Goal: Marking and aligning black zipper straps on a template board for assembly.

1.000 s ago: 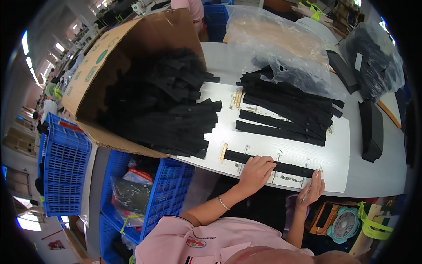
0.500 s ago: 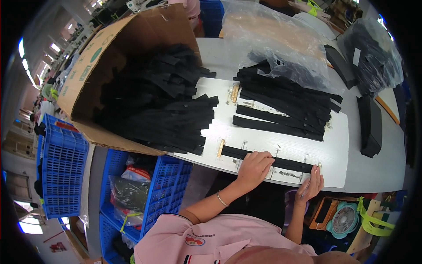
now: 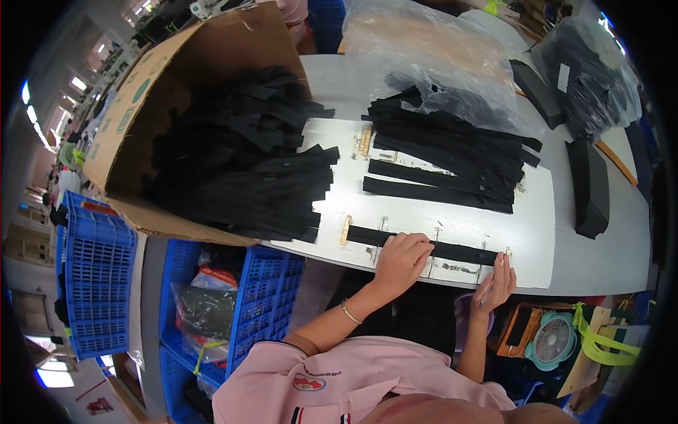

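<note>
A black fabric strip (image 3: 459, 252) lies lengthwise on a white marked board (image 3: 537, 233), its left end beside a small yellowish guide block (image 3: 346, 230). My left hand (image 3: 402, 263) presses on the strip left of its middle, fingers bent and drawn together. At the strip's right end my right hand (image 3: 498, 280) touches with its fingertips. A thin pen-like tool (image 3: 486, 292) appears tucked in that hand, partly hidden by the fingers. Beyond the strip, a loose pile of similar black strips (image 3: 452, 155) is spread over the board.
A cardboard box (image 3: 141, 134) on its side at the left spills many black strips (image 3: 247, 169). Clear plastic bags (image 3: 424, 49) and dark angular pieces (image 3: 587, 187) lie at the back and right. Blue crates (image 3: 272, 297) and a small fan (image 3: 552, 340) sit below the table edge.
The whole view has shifted slightly, with the table appearing a little higher and further left. Both hands keep nearly the same places on the strip.
</note>
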Demonstrator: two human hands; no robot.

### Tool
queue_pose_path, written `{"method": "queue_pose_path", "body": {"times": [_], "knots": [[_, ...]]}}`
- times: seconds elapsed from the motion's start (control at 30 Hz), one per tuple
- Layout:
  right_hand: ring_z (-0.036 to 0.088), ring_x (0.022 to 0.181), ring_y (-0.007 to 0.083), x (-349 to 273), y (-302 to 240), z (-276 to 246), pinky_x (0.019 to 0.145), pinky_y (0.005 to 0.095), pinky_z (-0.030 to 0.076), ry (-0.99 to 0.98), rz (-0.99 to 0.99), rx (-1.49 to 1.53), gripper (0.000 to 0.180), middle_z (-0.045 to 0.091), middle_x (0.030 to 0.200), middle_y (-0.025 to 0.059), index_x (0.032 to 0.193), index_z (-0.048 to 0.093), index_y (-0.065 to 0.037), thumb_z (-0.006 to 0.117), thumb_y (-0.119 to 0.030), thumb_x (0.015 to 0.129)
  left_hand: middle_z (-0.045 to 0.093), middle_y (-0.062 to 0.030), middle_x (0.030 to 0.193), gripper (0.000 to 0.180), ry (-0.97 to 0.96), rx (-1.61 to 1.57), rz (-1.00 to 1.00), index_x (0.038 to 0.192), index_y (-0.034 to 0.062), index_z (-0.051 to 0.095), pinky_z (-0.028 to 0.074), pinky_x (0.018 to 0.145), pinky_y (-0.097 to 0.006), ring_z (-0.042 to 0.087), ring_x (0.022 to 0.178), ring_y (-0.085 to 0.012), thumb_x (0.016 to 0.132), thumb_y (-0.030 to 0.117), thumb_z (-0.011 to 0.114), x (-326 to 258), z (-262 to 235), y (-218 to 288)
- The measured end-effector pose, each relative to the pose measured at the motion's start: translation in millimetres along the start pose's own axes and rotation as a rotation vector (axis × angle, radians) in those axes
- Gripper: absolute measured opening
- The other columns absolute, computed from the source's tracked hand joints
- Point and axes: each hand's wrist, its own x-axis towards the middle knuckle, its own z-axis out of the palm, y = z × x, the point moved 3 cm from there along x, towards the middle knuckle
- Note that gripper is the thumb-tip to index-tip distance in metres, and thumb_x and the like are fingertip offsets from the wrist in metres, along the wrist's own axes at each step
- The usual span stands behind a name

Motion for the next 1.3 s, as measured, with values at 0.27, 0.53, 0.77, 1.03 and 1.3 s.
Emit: {"method": "queue_pose_path", "body": {"times": [0.27,0.53,0.77,1.03,1.3], "knots": [[0.063,0.131,0.0342,4.0,-4.2,-3.1,0.116,0.0453,0.037,-0.017,0.013,-0.017,0.038,0.07,0.132,0.0198,0.13,0.065,0.007,0.047,-0.004,0.098,0.067,-0.0064,0.108,0.015,-0.042,-0.18,0.12,0.1,0.0048,0.072,0.046,0.091,-0.041,0.061,0.103,-0.0282,0.085,0.007,0.075,29.6,45.9,36.8],[0.064,0.13,0.034,4.9,-5.6,-2.7,0.116,0.0451,0.037,-0.019,0.015,-0.008,0.035,0.071,0.131,0.0202,0.127,0.066,0.005,0.05,-0.001,0.096,0.066,-0.0064,0.108,0.015,-0.124,-0.215,0.148,0.1,0.004,0.072,0.043,0.095,-0.042,0.059,0.107,-0.0267,0.086,0.008,0.074,21.9,78.2,33.2],[0.064,0.13,0.0334,8.7,-3.7,-6.2,0.115,0.0456,0.038,-0.053,0.005,-0.013,0.033,0.072,0.13,0.0194,0.125,0.066,0.003,0.055,0.003,0.094,0.065,-0.0067,0.11,0.02,-0.157,-0.218,0.082,0.103,0.0047,0.069,0.042,0.098,-0.041,0.058,0.108,-0.0272,0.085,0.009,0.074,29.2,86.4,42.8],[0.062,0.132,0.0335,4.2,-2.2,-3.0,0.116,0.0452,0.037,-0.044,0.009,0.007,0.034,0.07,0.133,0.0195,0.128,0.066,0.005,0.052,0.0,0.098,0.061,-0.0086,0.115,0.025,-0.189,-0.148,0.134,0.107,0.0049,0.067,0.04,0.098,-0.042,0.054,0.113,-0.0276,0.084,0.01,0.074,30.1,102.1,50.1],[0.063,0.132,0.032,4.2,-4.4,-4.2,0.117,0.0433,0.036,-0.038,0.028,0.001,0.034,0.071,0.133,0.0178,0.128,0.066,0.004,0.051,0.0,0.098,0.063,-0.0074,0.107,0.026,-0.281,-0.166,0.098,0.104,0.006,0.068,0.047,0.089,-0.039,0.057,0.104,-0.0282,0.079,0.005,0.075,40.4,111.0,49.4]]}}
